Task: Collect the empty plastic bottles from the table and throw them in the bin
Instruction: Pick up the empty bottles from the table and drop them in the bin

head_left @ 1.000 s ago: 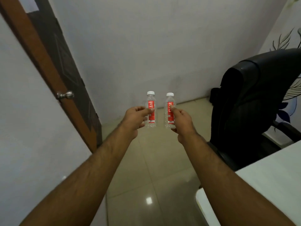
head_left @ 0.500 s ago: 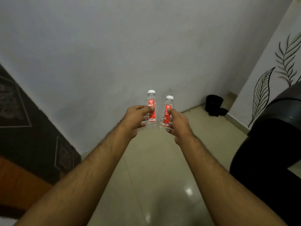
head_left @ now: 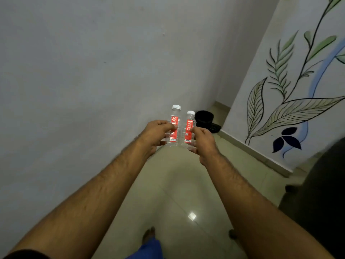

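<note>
Bottles, two of them, are held upright in the air out in front of the person, side by side and almost touching, above the pale tiled floor (head_left: 168,193). Both are clear plastic with white caps and red labels reading CLEAR. The left bottle (head_left: 174,128) stands a little higher and is gripped by the left hand (head_left: 155,135), whose fingers (head_left: 172,127) close around its middle over the label. The right bottle (head_left: 189,130) is gripped by the right hand (head_left: 203,142), thumb across the label and the other fingers wrapped round the far side. Both arms are stretched forward, bare to the elbow.

Beyond the bottles, in the far corner where the grey wall (head_left: 93,71) meets the floor, a black bin (head_left: 203,118) stands, just right of the right bottle's cap in the view. The right-hand wall carries a painted leaf mural (head_left: 280,101) in black outline with green and blue. A dark, blurred chair (head_left: 321,193) fills the near right edge. At the bottom, a bare foot (head_left: 148,235) and a blue trouser leg (head_left: 147,249) show on the floor.
</note>
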A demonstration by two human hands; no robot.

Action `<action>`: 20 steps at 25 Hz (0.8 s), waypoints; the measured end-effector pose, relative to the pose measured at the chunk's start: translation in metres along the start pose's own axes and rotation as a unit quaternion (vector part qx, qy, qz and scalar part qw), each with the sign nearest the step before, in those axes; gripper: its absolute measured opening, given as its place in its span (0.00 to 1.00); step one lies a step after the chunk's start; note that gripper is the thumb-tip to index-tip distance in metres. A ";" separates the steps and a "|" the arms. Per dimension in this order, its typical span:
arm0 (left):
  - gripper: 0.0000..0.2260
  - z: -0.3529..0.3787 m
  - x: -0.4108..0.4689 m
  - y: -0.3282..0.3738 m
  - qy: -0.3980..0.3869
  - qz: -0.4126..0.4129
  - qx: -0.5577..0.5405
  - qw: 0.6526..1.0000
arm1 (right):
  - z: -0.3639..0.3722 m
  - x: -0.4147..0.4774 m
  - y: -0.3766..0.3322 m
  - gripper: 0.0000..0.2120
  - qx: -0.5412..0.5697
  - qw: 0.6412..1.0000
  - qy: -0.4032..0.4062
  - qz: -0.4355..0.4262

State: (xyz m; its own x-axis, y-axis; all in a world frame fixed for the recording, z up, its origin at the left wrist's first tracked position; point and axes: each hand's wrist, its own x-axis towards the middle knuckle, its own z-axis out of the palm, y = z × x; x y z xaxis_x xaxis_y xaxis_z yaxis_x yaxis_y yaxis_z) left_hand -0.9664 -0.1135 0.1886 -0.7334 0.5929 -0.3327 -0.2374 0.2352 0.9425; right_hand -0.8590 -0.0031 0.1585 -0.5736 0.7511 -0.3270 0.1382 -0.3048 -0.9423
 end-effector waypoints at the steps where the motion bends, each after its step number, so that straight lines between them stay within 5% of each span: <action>1: 0.12 0.003 0.029 0.010 -0.016 -0.008 0.005 1.000 | 0.004 0.024 -0.009 0.11 0.004 1.000 0.016 0.002; 8: 0.16 0.046 0.257 0.065 -0.092 -0.045 0.055 0.993 | 0.009 0.222 -0.052 0.13 0.031 0.989 0.141 0.030; 14: 0.15 0.100 0.437 0.071 -0.103 -0.078 0.080 0.988 | -0.015 0.396 -0.056 0.07 0.039 0.982 0.171 0.072; 20: 0.12 0.171 0.615 0.092 -0.114 -0.133 0.131 0.976 | -0.043 0.578 -0.081 0.13 0.013 0.969 0.191 0.157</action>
State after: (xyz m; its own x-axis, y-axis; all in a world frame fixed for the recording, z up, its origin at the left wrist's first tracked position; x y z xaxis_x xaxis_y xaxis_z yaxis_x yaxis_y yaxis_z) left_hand -1.3306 0.4042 0.0651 -0.5002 0.6323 -0.5916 -0.2084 0.5752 0.7910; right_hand -1.1671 0.4805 0.0425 -0.1662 0.7792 -0.6043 0.2333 -0.5643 -0.7919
